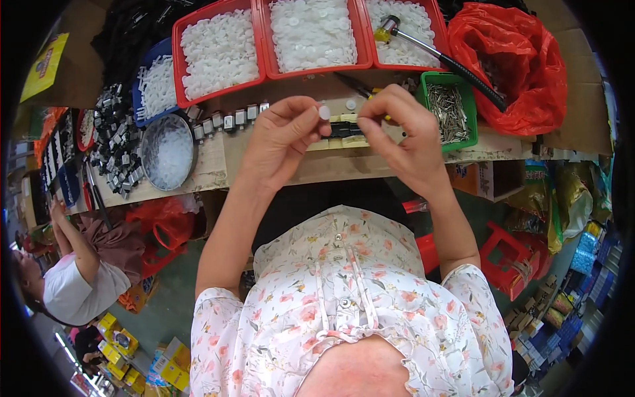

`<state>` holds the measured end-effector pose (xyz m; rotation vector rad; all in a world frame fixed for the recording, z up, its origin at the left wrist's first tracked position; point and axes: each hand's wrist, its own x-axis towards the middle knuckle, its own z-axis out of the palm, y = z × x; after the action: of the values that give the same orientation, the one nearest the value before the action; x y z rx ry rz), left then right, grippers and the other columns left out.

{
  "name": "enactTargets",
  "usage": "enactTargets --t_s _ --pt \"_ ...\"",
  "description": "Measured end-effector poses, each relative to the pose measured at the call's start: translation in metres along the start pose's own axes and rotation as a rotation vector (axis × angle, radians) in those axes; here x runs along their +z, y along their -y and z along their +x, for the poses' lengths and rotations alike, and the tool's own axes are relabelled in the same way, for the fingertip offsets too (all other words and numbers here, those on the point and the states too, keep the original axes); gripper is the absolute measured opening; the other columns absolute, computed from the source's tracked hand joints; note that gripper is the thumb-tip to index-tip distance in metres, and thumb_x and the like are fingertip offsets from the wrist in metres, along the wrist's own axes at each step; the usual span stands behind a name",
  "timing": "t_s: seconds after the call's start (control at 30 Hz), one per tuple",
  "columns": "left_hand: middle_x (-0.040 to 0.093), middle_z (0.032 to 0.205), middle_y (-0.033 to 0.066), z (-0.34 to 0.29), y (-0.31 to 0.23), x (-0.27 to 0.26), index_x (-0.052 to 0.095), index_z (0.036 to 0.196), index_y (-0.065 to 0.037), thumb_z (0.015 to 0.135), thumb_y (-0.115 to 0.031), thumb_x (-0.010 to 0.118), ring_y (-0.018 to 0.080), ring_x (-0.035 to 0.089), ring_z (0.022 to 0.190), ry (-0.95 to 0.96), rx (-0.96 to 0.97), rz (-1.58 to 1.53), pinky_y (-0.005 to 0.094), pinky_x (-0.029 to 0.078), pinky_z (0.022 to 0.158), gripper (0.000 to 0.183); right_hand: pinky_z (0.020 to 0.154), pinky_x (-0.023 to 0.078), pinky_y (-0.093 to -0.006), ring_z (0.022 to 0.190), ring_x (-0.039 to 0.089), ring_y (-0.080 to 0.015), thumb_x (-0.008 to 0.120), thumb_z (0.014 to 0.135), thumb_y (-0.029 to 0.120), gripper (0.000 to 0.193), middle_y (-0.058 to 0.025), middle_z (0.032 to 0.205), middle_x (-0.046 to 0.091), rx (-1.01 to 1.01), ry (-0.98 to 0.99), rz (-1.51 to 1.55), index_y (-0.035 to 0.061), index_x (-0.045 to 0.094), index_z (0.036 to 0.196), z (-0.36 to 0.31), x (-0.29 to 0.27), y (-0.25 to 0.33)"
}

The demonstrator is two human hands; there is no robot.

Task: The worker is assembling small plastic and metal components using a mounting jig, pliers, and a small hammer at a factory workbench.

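Note:
My left hand (286, 139) pinches a small white plastic disc (324, 112) between thumb and forefinger. Just right of it, my right hand (405, 132) has its thumb and forefinger pressed together; whatever they hold, if anything, is too small to make out. Between the hands a black part (344, 130) lies in a cream-coloured block (323, 143) at the bench's near edge. Another white piece (350, 104) lies behind the block. A tool with yellow-and-black handles (360, 87) rests partly behind my right hand.
Red trays (263, 40) of white plastic pieces line the back. A hammer (456, 66) lies across the right one. Right are a green bin (473, 126) of metal pins and a red bag (509, 66). Left are a metal bowl (192, 165), small metal-and-black parts (112, 142) and another person (83, 274).

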<state>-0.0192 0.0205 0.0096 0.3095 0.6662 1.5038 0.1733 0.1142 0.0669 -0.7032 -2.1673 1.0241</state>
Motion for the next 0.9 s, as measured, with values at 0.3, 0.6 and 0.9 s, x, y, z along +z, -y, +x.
enactTargets --t_s 0.3,0.6,0.9 --pt "0.072 0.092 0.0082 -0.009 0.006 0.002 0.069 0.104 0.0 0.091 -0.003 0.071 0.0162 0.07 0.08 0.002 0.009 0.109 0.0241 0.056 0.07 0.014 0.064 0.047 -0.032 0.072 0.059 -0.0222 0.069 0.082 -0.003 0.009 -0.0098 0.082 0.058 -0.111 0.062 0.009 -0.0028 0.061 0.086 0.0 0.007 0.0" --pt "0.071 0.093 0.0087 -0.012 0.005 0.0 0.069 0.103 0.001 0.089 -0.002 0.072 0.0152 0.068 0.078 -0.034 0.038 0.188 0.0241 0.055 0.07 0.014 0.063 0.048 -0.0324 0.072 0.06 -0.0234 0.069 0.08 -0.004 0.01 -0.0104 0.082 0.058 -0.127 0.102 -0.033 -0.0024 0.061 0.086 0.002 0.006 0.004" --pt "0.072 0.093 0.0096 -0.015 0.005 0.0 0.07 0.1 0.0 0.088 -0.001 0.073 0.0161 0.07 0.077 -0.049 0.077 0.355 0.0246 0.055 0.068 0.012 0.062 0.049 -0.0315 0.071 0.061 -0.0224 0.071 0.082 -0.003 0.011 -0.0102 0.084 0.058 -0.192 0.158 -0.208 -0.0022 0.062 0.088 0.003 0.012 0.002"
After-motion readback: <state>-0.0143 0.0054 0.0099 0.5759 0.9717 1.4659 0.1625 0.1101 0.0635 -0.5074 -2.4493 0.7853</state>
